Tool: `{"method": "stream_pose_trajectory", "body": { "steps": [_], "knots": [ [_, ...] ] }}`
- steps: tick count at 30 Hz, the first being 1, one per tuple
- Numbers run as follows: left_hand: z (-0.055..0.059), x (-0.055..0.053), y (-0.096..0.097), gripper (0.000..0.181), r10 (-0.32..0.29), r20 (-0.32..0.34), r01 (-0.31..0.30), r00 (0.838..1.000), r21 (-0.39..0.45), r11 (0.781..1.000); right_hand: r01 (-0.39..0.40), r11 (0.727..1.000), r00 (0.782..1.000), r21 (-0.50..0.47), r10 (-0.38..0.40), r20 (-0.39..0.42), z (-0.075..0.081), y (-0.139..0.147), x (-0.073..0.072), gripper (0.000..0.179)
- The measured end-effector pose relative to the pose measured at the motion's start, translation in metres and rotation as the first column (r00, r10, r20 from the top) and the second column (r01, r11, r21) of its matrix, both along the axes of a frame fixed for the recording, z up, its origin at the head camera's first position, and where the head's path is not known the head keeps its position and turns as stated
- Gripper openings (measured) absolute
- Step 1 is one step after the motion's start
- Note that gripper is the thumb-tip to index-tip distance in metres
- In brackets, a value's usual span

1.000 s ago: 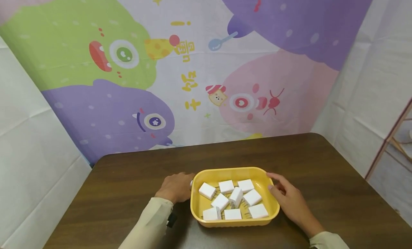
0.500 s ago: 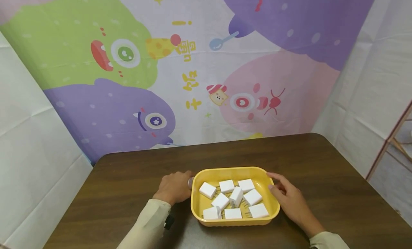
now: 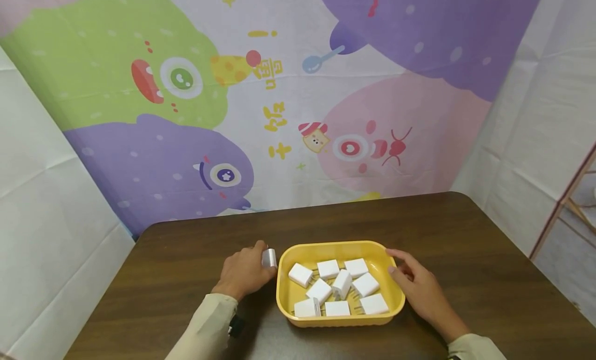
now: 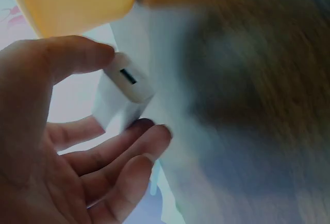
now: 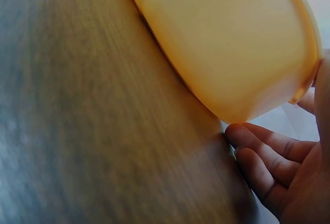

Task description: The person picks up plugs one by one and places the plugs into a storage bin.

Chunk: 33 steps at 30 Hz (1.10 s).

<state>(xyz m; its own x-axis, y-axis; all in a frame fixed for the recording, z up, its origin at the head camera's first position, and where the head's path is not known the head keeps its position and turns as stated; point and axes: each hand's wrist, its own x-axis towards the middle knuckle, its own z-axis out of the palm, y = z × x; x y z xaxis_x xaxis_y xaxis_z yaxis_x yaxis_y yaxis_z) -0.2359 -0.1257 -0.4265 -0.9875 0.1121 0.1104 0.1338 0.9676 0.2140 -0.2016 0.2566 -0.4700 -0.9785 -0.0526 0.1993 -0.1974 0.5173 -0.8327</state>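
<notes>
Left of the yellow tray, my left hand [image 3: 244,272] pinches a white USB charger [image 3: 269,258] between thumb and fingers. The left wrist view shows this charger [image 4: 124,92] with its USB slot facing the camera and the thumb on its top edge; its far side is hidden. My right hand [image 3: 421,287] holds the right end of the yellow tray [image 3: 340,323], thumb over the rim. In the right wrist view, several fingers [image 5: 265,157] lie low against the tray's outer wall [image 5: 232,44]. Several white chargers [image 3: 341,284] with metal prongs lie loose inside the tray.
The tray stands on a dark brown wooden table [image 3: 209,241] near its front edge. Behind the table hangs a cartoon-printed cloth [image 3: 284,184]. White cloth [image 3: 46,194] closes off the left side, and another white sheet [image 3: 507,143] hangs on the right.
My left hand has moved a little left, away from the tray's left end, and turned so the charger in its fingers shows more. The right hand and the tray have stayed put.
</notes>
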Motion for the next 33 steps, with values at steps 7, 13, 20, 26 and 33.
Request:
{"method": "stream_pose_trajectory", "body": {
  "steps": [7,13,20,26,33],
  "knots": [
    [0.000,0.000,-0.003,0.057,0.065,-0.071,-0.060,0.995,0.072,0.996,-0.005,1.000,1.000,-0.011,0.005,0.006,0.000,0.000,0.001,0.036],
    [0.002,0.004,-0.004,0.057,0.086,-0.131,-0.069,0.988,0.127,0.989,-0.003,1.000,1.000,-0.006,0.003,-0.003,0.000,0.000,0.001,0.036],
    [0.002,0.007,-0.004,0.056,0.088,-0.149,-0.064,0.985,0.159,0.985,-0.009,1.000,1.000,-0.011,0.008,-0.004,0.000,0.000,0.001,0.036],
    [0.004,0.009,-0.003,0.054,0.082,-0.221,-0.036,0.972,0.203,0.978,-0.009,1.000,1.000,-0.018,0.009,0.004,0.001,0.000,0.001,0.036],
    [0.013,0.014,0.007,0.052,0.033,-0.266,0.031,0.963,0.233,0.972,-0.011,1.000,1.000,-0.019,0.011,-0.003,0.000,0.000,0.001,0.036]
  ]
}}
